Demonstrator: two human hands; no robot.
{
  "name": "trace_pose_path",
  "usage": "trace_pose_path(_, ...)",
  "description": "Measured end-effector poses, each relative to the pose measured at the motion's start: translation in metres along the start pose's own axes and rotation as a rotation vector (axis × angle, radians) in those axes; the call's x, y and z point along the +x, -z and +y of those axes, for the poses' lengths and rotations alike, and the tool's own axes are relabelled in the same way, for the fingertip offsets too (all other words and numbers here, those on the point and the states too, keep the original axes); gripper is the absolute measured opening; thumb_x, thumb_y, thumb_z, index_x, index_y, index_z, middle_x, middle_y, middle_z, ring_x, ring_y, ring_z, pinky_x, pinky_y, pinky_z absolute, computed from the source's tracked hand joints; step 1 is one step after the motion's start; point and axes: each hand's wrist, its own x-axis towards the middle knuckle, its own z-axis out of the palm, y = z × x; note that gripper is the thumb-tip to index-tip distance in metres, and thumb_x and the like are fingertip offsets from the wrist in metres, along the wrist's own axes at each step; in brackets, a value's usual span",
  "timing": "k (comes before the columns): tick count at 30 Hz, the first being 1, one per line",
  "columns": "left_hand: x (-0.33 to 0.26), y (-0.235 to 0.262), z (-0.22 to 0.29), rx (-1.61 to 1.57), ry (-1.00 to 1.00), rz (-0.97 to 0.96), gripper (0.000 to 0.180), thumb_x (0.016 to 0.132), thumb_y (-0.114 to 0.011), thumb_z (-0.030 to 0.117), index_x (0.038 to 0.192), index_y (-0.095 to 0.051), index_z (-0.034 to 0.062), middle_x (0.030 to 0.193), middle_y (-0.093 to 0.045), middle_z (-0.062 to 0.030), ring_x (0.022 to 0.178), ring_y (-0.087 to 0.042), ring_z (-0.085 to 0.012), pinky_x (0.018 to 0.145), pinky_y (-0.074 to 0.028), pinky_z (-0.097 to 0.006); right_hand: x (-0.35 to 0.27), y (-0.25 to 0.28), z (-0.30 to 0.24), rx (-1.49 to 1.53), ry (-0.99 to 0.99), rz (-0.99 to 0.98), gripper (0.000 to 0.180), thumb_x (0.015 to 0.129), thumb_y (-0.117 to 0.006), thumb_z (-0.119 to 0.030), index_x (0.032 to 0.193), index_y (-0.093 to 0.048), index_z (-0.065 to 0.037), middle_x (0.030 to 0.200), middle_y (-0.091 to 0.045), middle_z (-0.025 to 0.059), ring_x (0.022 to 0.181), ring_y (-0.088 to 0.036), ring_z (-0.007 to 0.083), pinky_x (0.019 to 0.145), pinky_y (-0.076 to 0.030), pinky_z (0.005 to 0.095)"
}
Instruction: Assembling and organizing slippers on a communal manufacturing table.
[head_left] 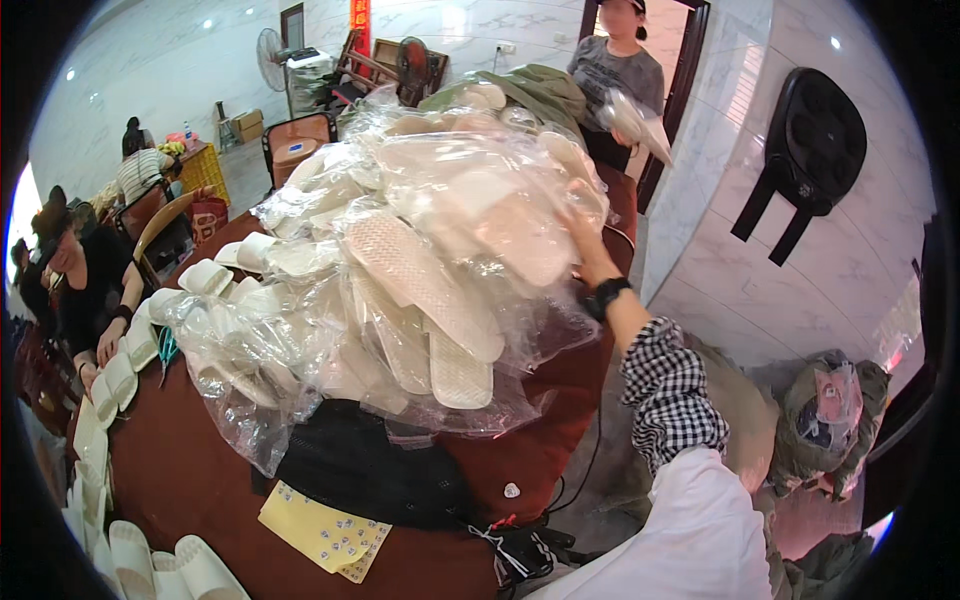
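My right hand (580,216) reaches in from the right, a dark band on its wrist, and grips the right edge of a clear plastic bag (470,185). Pale slippers show through the bag, blurred by motion. Under and around it, a big heap of bagged slippers (420,285) covers the middle of the table, several with woven-textured soles turned up. My fingertips are partly smeared and merge with the plastic. My left hand is out of the picture.
White slippers (120,375) line the left edge of the red-brown table (180,470), where a person's hand (108,345) touches them. A black cloth (365,465) and yellow sticker sheet (325,535) lie in front. Another person (620,75) stands behind, holding a bag. Sacks (815,420) sit at right.
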Motion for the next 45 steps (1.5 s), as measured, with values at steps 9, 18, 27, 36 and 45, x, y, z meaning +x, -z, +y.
trace_pose_path(9, 0.015, -0.017, 0.01, -0.097, -0.035, -0.018, 0.009, 0.097, -0.061, 0.006, 0.098, -0.062, -0.0031, 0.103, -0.061, -0.0222, 0.101, -0.057, -0.0389, 0.092, -0.047, -0.049, 0.102, -0.109, -0.173, 0.849, -0.354, -0.008, 0.087, 0.093, -0.072, -0.041, 0.154, -0.033, 0.006, 0.141, -0.058, 0.0274, 0.131, -0.055, 0.0343, 0.109, -0.043, 0.0405)
trace_pose_path(18, 0.012, -0.01, 0.004, -0.172, -0.026, -0.02, 0.01, 0.096, -0.062, 0.006, 0.099, -0.064, -0.0035, 0.104, -0.061, -0.0226, 0.102, -0.057, -0.039, 0.092, -0.047, -0.048, 0.048, 0.007, -0.164, 0.005, 0.328, 0.234, 0.039, 0.099, -0.063, -0.03, 0.13, -0.064, -0.008, 0.13, -0.062, 0.0179, 0.119, -0.058, 0.0367, 0.102, -0.044, 0.0423)
trace_pose_path(27, 0.01, -0.008, 0.011, -0.105, -0.005, 0.013, 0.01, 0.096, -0.061, 0.006, 0.099, -0.064, -0.0035, 0.105, -0.062, -0.0229, 0.102, -0.057, -0.0393, 0.093, -0.047, -0.048, -0.065, 0.003, 0.096, 0.748, -0.851, 0.499, 0.07, 0.096, -0.062, -0.058, 0.149, -0.049, -0.015, 0.144, -0.058, 0.0102, 0.135, -0.051, 0.0274, 0.11, -0.04, 0.0417)
trace_pose_path(36, 0.013, -0.016, 0.006, -0.116, -0.04, 0.0, 0.012, 0.097, -0.059, 0.009, 0.103, -0.061, -0.0016, 0.105, -0.058, -0.0223, 0.103, -0.054, -0.0413, 0.093, -0.044, -0.049, -0.038, 0.022, 0.109, 0.941, -0.855, 0.398, 0.108, 0.08, -0.089, -0.024, 0.161, -0.017, -0.013, 0.152, -0.044, 0.0102, 0.132, -0.052, 0.0304, 0.104, -0.048, 0.0491)
trace_pose_path(45, 0.013, -0.02, 0.007, -0.15, -0.047, 0.021, 0.011, 0.097, -0.059, 0.008, 0.102, -0.061, -0.0015, 0.103, -0.058, -0.022, 0.101, -0.054, -0.0411, 0.091, -0.044, -0.049, 0.004, 0.018, 0.071, 1.098, -0.63, 0.395, 0.096, 0.082, -0.079, 0.001, 0.156, -0.021, -0.018, 0.145, -0.047, 0.0114, 0.128, -0.052, 0.0289, 0.099, -0.054, 0.0442)
